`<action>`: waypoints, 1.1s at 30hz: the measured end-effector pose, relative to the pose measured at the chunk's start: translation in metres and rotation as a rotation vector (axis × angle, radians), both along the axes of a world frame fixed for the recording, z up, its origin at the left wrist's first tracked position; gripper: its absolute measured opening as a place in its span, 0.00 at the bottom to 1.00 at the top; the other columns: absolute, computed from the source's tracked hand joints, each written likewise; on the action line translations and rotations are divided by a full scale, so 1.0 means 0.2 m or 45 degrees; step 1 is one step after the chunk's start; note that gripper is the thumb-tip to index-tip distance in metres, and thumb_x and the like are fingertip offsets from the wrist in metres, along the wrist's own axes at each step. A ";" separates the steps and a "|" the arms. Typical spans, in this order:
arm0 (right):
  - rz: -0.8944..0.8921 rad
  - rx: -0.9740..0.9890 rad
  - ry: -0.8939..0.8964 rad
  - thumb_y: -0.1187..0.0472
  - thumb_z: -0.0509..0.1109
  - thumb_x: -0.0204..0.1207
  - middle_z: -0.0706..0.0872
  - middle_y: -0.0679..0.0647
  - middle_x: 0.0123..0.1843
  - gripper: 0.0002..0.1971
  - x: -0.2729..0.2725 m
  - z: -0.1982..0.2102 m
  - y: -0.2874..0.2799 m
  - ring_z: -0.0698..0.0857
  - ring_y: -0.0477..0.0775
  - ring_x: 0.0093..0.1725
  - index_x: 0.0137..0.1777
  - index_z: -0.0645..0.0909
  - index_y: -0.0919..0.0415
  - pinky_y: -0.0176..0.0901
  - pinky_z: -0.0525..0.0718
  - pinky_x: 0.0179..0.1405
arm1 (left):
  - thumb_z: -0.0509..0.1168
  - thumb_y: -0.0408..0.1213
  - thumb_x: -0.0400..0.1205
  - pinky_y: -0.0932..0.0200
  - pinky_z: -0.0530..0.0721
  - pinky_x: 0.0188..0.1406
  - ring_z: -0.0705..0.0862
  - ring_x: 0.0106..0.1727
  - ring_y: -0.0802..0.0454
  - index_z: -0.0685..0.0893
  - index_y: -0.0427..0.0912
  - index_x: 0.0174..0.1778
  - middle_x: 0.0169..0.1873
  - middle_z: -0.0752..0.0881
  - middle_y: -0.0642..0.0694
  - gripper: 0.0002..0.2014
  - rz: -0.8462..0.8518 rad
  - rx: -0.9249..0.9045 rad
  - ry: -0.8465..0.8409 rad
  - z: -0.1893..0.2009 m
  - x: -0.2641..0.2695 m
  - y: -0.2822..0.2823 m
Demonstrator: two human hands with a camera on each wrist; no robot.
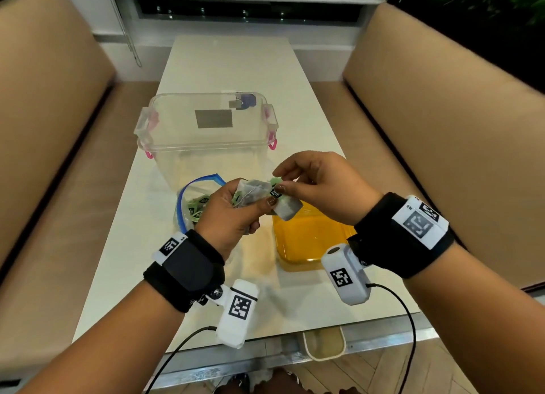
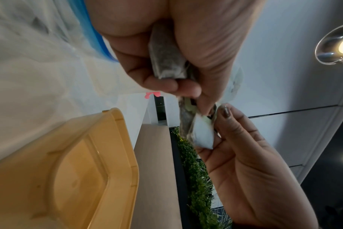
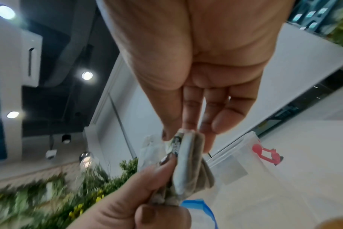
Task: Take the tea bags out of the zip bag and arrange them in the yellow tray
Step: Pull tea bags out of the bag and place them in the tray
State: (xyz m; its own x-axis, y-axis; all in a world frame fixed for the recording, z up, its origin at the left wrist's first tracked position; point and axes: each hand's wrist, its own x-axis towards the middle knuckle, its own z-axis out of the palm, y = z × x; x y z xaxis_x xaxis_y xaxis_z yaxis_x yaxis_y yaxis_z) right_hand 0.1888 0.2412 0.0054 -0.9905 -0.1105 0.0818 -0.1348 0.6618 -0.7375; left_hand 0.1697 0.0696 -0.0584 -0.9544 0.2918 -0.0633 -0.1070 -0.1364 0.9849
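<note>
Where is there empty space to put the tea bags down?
The yellow tray looks bare inside, below the right hand. The white table is open beyond the clear box, and along its near edge. It is crowded where the left hand grips the tea bags, between the zip bag, box and tray.

Black wristbands (image 1: pixel 188 271), white marker-tagged cameras (image 1: pixel 237 314)

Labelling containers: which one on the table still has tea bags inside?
The zip bag with the blue seal; the clear tub and yellow tray show none.
</note>
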 end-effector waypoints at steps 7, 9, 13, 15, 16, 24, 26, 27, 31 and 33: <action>0.000 -0.104 -0.187 0.63 0.77 0.72 0.92 0.56 0.39 0.10 0.03 -0.04 0.07 0.91 0.54 0.41 0.53 0.83 0.61 0.54 0.89 0.51 | 0.72 0.29 0.76 0.65 0.71 0.19 0.72 0.20 0.55 0.84 0.42 0.46 0.32 0.86 0.42 0.07 0.097 0.026 0.023 0.01 -0.03 -0.01; -0.028 -0.093 -0.148 0.60 0.76 0.73 0.91 0.56 0.40 0.09 0.03 -0.06 0.07 0.90 0.55 0.42 0.51 0.85 0.61 0.57 0.88 0.50 | 0.72 0.28 0.76 0.64 0.71 0.20 0.72 0.20 0.55 0.83 0.42 0.46 0.29 0.86 0.45 0.07 0.096 0.041 0.022 0.01 -0.04 -0.01; -0.027 -0.083 -0.137 0.57 0.74 0.76 0.89 0.50 0.35 0.08 0.03 -0.05 0.06 0.85 0.45 0.33 0.46 0.87 0.62 0.44 0.86 0.37 | 0.72 0.29 0.76 0.64 0.72 0.19 0.72 0.20 0.55 0.83 0.42 0.46 0.28 0.85 0.46 0.07 0.090 0.026 0.043 0.01 -0.04 -0.01; -0.043 -0.048 -0.122 0.56 0.75 0.75 0.85 0.40 0.29 0.07 0.04 -0.05 0.06 0.81 0.37 0.27 0.45 0.87 0.60 0.24 0.74 0.26 | 0.72 0.28 0.76 0.64 0.72 0.19 0.72 0.20 0.55 0.83 0.41 0.46 0.27 0.85 0.47 0.07 0.097 0.025 0.045 0.01 -0.04 -0.01; -0.042 -0.028 -0.115 0.56 0.75 0.75 0.83 0.38 0.27 0.07 0.04 -0.05 0.06 0.80 0.35 0.26 0.45 0.87 0.60 0.22 0.71 0.24 | 0.72 0.28 0.76 0.64 0.72 0.19 0.72 0.20 0.55 0.83 0.41 0.47 0.27 0.85 0.47 0.07 0.098 0.026 0.046 0.01 -0.04 -0.01; -0.092 0.063 -0.016 0.49 0.76 0.72 0.84 0.44 0.49 0.12 0.02 -0.04 0.05 0.84 0.47 0.40 0.54 0.83 0.49 0.31 0.81 0.37 | 0.73 0.29 0.75 0.64 0.72 0.20 0.73 0.21 0.54 0.83 0.38 0.45 0.30 0.85 0.43 0.07 0.055 -0.024 0.064 0.00 -0.05 -0.02; -0.082 0.078 0.064 0.52 0.76 0.73 0.83 0.46 0.50 0.13 0.00 -0.02 0.04 0.83 0.47 0.41 0.57 0.84 0.48 0.33 0.82 0.41 | 0.73 0.27 0.74 0.64 0.71 0.19 0.72 0.21 0.55 0.82 0.37 0.41 0.24 0.82 0.49 0.06 0.005 -0.090 0.088 -0.01 -0.05 -0.01; -0.052 0.123 0.079 0.54 0.75 0.73 0.84 0.45 0.49 0.12 -0.01 -0.01 0.04 0.83 0.45 0.41 0.56 0.85 0.49 0.31 0.81 0.41 | 0.73 0.27 0.74 0.64 0.71 0.19 0.72 0.21 0.55 0.81 0.38 0.39 0.22 0.80 0.51 0.07 -0.019 -0.119 0.103 -0.02 -0.05 -0.01; 0.063 0.358 0.052 0.63 0.73 0.73 0.87 0.45 0.41 0.06 -0.06 -0.01 0.02 0.80 0.38 0.35 0.47 0.89 0.54 0.21 0.73 0.37 | 0.73 0.26 0.74 0.64 0.73 0.19 0.75 0.20 0.56 0.80 0.39 0.36 0.23 0.80 0.48 0.08 -0.067 -0.240 0.141 -0.04 -0.04 0.02; 0.083 0.416 0.011 0.64 0.73 0.73 0.85 0.43 0.36 0.05 -0.07 -0.01 0.03 0.80 0.36 0.33 0.45 0.89 0.55 0.18 0.71 0.33 | 0.73 0.27 0.75 0.64 0.73 0.19 0.75 0.20 0.56 0.81 0.36 0.39 0.26 0.80 0.44 0.07 -0.087 -0.253 0.124 -0.06 -0.04 0.03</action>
